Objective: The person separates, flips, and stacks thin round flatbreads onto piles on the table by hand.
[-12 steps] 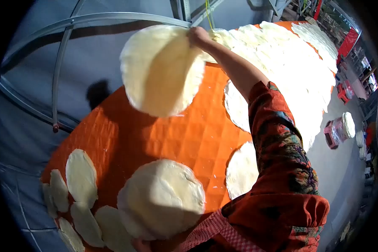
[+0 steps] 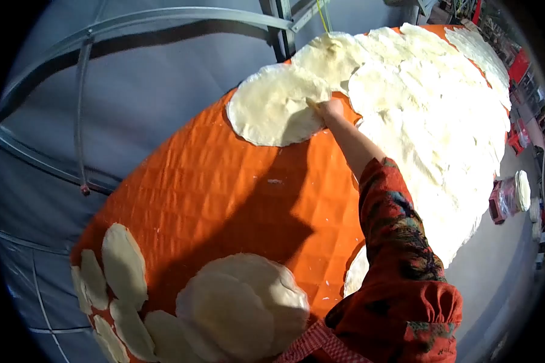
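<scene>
My right hand [image 2: 330, 111] reaches far across the orange cloth [image 2: 224, 193] and is closed at the right edge of a thin round dough sheet [image 2: 272, 106]. That sheet lies nearly flat at the cloth's far edge, with small wrinkles by the fingers. Just beyond it, another dough sheet [image 2: 330, 60] touches its upper right side. Close to my body sits a pile of round dough sheets [image 2: 242, 308], partly in shadow. My left hand is out of sight.
Overlapping dough sheets [image 2: 430, 133] cover the right side. Several smaller-looking sheets [image 2: 124, 260] lie at the left end. A metal frame [image 2: 82, 109] and grey tarp wall [image 2: 163, 78] stand behind. On the floor at right, a red stool [image 2: 499, 202] bears stacked sheets.
The dough sheet hanging from my right hand has come down onto the cloth, farther right. My left hand, partly visible at the pile's lower edge before, has gone from view.
</scene>
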The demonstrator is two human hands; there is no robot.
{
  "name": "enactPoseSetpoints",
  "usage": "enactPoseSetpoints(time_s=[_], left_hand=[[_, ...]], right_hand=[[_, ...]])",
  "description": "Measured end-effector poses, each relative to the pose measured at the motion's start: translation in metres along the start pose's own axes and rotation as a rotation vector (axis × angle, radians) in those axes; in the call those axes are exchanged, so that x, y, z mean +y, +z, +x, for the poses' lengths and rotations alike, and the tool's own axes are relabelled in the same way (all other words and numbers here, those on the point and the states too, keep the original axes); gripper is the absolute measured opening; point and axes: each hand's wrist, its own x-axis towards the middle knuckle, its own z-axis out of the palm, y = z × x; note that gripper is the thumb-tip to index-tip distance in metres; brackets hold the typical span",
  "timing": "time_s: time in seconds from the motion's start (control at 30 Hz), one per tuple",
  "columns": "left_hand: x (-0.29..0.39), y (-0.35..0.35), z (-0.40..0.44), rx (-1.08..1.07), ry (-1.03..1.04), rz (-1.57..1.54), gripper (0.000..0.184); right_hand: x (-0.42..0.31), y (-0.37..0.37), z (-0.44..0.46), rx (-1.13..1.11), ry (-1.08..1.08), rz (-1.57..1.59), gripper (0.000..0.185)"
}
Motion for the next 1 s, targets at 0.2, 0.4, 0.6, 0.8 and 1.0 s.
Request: enactPoseSetpoints(time_s=[0.2,0.4,0.6,0.8,1.0], left_hand=[[-0.034,-0.028,0.055,-0.019,-0.036,0.465,0.041],[0.013,0.009,0.018,0.004,0.108,0.022,0.051],[-0.019,0.0,-0.007,0.07,0.296,-0.472,0.032],[0.066,0.029,-0.051,-0.27,0.348,-0.84,0.03],[0.163,0.057,-0.054,-0.67,0.7,-0.834,0.026]], right_hand=[[-0.101,-0.019,0.033,0.063,-0.29,-0.07,0.037],[-0.147,-0.085,0.063,0.241,-0.395,-0.05,0.029],[-0.075,-0.047,-0.075,0.114,-0.787,-0.026,0.033],[-0.041,-0.03,-0.501,-1.174,-1.263,0.236,0.018],[-0.151,-0.084,-0.559,-0.899,-1.181,1.528,0.009]])
